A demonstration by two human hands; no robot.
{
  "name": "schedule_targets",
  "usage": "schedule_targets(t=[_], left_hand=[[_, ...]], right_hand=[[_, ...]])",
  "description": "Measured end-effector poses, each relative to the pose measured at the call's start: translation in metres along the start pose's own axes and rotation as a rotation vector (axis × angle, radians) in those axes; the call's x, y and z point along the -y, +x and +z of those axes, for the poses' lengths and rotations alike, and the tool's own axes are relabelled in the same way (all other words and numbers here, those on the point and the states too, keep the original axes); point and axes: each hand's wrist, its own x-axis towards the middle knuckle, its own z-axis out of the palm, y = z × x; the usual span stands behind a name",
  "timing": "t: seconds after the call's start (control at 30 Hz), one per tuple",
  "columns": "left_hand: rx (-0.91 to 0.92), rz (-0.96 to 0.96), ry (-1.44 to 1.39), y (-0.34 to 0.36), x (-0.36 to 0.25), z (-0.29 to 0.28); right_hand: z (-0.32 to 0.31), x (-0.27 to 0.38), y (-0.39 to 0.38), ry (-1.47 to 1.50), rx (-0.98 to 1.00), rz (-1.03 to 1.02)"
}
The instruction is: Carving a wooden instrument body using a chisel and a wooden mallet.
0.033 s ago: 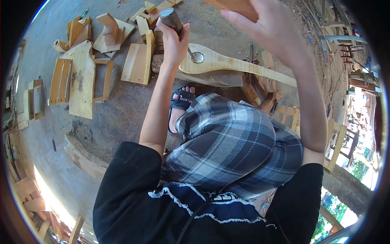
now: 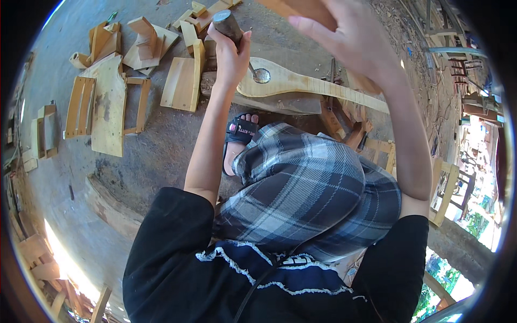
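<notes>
Left hand (image 2: 231,60) wrapped firmly around a chisel (image 2: 228,28); right hand (image 2: 358,40) gripping a piece of wood (image 2: 301,6), some fingers out of view. Against a moment ago, we see the right hand and wood shifted slightly left, chisel unmoved; we judge a swing under way, wood and chisel apart. We find the lute (image 2: 288,82) on the beam (image 2: 293,105), neck beyond its right end, round hole (image 2: 262,76) just past the left hand, at the chisel's tip.

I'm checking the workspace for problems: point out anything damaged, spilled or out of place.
The pale board at left looks oddest: dark blotches mark its face and its far end appears ragged, unlike the cleaner slatted frame beside it. Nothing looks clearly wrong with the lute-shaped instrument.
</notes>
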Motion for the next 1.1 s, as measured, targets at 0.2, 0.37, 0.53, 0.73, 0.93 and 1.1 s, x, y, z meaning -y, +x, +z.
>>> schedule_targets(t=[0.2,0.37,0.53,0.73,0.93,1.1], left_hand=[[0.101,-0.035,-0.038,0.002,-0.013,0.003],[0.177,-0.054,-0.033,0.011,-0.006,0.006],[0.159,-0.124,-0.101,0.018,0.017,0.012],[-0.118,-0.367,-0.633,0.022,0.043,-0.019],[-0.137,-0.288,-0.622,0.008,0.008,-0.039],[-0.041,-0.130,-0.304,-0.011,-0.006,-0.026]], right_hand=[[0.006,-0.029,0.007,0.400,0.108,0.131],[0.021,-0.035,-0.001,0.454,0.163,0.090],[0.009,-0.034,-0.002,0.380,0.177,0.185],[0.018,-0.047,-0.002,0.477,0.036,-0.038],[0.014,-0.044,-0.008,0.355,0.155,0.151],[0.008,-0.039,-0.007,0.284,0.133,0.198]])
